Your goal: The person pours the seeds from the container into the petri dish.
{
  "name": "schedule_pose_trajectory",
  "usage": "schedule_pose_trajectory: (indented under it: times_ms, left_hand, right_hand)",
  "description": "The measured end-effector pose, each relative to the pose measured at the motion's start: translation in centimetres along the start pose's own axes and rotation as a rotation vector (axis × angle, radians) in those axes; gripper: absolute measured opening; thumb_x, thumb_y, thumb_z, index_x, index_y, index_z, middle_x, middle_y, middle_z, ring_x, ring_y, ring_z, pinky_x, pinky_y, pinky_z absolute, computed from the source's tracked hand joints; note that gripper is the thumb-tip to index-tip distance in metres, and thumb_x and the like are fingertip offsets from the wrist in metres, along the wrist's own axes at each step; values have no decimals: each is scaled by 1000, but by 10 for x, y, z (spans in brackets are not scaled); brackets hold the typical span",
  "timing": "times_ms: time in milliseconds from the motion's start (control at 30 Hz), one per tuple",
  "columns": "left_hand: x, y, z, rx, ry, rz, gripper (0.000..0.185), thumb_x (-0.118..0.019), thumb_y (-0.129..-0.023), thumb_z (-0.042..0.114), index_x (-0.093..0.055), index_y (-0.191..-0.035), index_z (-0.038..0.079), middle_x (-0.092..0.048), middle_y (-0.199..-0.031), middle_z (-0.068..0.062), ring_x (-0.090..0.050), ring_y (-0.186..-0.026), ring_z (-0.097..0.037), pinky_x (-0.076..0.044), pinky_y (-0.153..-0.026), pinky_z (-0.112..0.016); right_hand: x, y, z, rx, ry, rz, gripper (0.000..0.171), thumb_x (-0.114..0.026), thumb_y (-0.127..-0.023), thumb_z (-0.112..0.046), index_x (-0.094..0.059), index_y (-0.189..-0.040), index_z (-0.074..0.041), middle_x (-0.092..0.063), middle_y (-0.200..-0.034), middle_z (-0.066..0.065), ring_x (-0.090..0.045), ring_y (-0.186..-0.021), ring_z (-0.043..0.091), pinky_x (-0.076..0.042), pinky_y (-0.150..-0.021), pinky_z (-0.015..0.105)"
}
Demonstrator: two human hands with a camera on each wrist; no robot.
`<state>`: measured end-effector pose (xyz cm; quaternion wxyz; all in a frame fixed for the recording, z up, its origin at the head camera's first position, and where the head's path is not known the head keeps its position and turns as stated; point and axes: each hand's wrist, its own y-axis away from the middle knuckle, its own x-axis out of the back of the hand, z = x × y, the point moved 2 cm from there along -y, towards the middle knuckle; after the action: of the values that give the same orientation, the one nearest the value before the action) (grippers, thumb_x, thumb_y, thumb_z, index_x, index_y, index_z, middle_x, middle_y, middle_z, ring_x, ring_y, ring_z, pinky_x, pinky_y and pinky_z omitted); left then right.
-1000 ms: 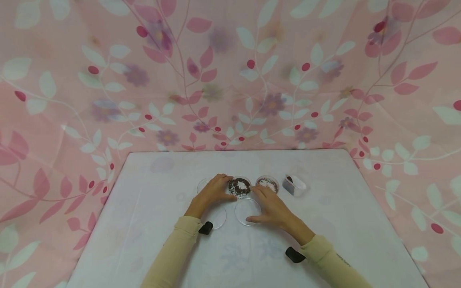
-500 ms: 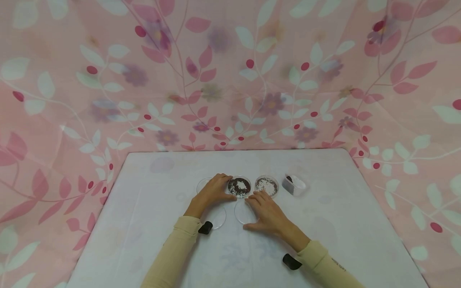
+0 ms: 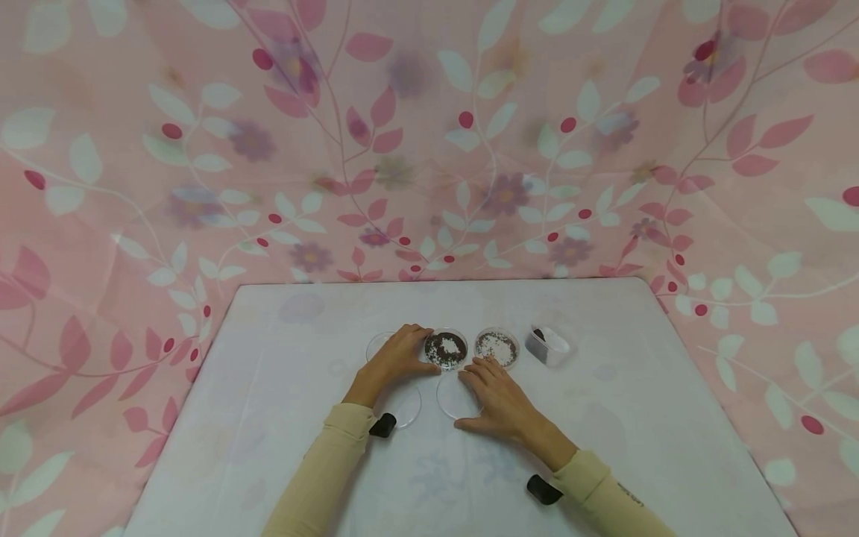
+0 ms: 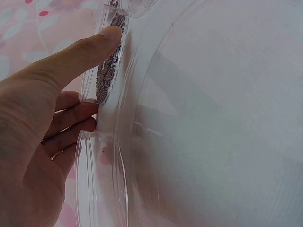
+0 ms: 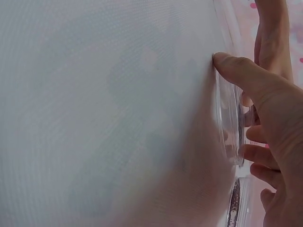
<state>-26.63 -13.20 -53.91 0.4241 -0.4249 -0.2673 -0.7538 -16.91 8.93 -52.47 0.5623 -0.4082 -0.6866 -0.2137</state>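
Resting near the table's [image 3: 268,373] middle, the seed dish [image 3: 446,348] holds dark grains with a white patch. The left hand [image 3: 396,361] grips this dish: the thumb lies along its near rim and the fingers curl round its left and far side. The left wrist view shows the thumb tip against the clear wall, with dark grains visible behind it.

Just in front of the seed dish lies an empty lid [image 3: 455,397]. The right hand [image 3: 496,397] covers its right part, thumb at the near edge and fingers curved over the far edge, grasping it. The right wrist view shows the thumb tip pressed to the lid's rim [image 5: 226,113].

A second lid [image 3: 406,406] lies beside the first, under the left wrist. Another clear dish [image 3: 376,344] sits partly hidden behind the left hand. Right of the seed dish stands a white-grain dish [image 3: 497,347], and beyond it a small tub [image 3: 550,344] with dark and white contents. A pink floral cloth [image 3: 134,149] hangs behind and around the table.
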Motion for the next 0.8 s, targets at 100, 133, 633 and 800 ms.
schedule_pose_trajectory:
  times_ms: [100, 133, 633, 800]
  left_hand:
    - [-1, 0, -1, -3, 2, 4, 82, -86, -70, 47, -58, -135, 7, -61, -131, -10, -53, -128, -27, -42, -113, -41]
    - [-1, 0, -1, -4, 2, 5, 82, -86, -69, 47, -58, -135, 7, -61, -131, -10, -53, -127, -26, -42, -112, -41]
    - [3, 1, 2, 0, 5, 1, 82, -85, -70, 48, -57, -135, 7, -61, -131, -10, -53, -127, -26, -42, -113, -40]
    - [2, 1, 1, 7, 12, -10, 82, -85, -70, 49, -57, -135, 7, -61, -131, -9, -52, -128, -25, -41, -113, -40]
  right_hand:
    - [1, 0, 1, -5, -4, -7, 90, -76, -71, -64, -55, -135, -4, -59, -134, 11, -47, -135, 35, -30, -119, 51]
    - [2, 0, 1, -3, 2, -5, 91, -76, -71, -64, -55, -135, -4, -59, -135, 12, -47, -135, 35, -30, -119, 51]
    - [22, -8, 18, -28, -4, 38, 94, -79, -71, -58, -49, -142, -5, -56, -138, 10, -54, -126, 28, -39, -113, 52]
    - [34, -17, 32, -81, -9, 47, 97, -82, -70, -55, -45, -145, -7, -52, -141, 11, -52, -128, 29, -45, -107, 47]
